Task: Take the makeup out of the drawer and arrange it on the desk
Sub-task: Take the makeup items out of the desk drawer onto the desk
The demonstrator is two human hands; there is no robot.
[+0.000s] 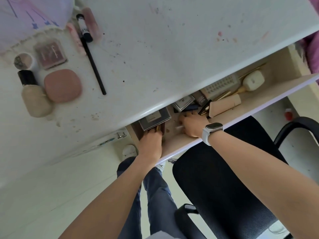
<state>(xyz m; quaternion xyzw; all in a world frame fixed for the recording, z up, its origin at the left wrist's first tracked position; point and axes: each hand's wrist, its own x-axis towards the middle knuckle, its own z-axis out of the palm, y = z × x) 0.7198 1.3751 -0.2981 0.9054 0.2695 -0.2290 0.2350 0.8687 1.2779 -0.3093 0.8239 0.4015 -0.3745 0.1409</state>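
Inside the open drawer [259, 99], a dark palette [154, 120] is gripped by the left hand [151, 144]; the right hand [192, 124] is laid flat on the drawer floor. Other makeup is set out far left on the tabletop [155, 49].

Both arms reach forward, left grip [151, 140] and right grip [193, 124] palm-down.

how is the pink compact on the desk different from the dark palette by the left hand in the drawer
The pink compact is rounded and plain pink; the dark palette is square-cornered, grey-brown, with a small label. The compact lies apart from both hands on the desk; the palette sits in the drawer, half under the desk edge. Both lie flat.
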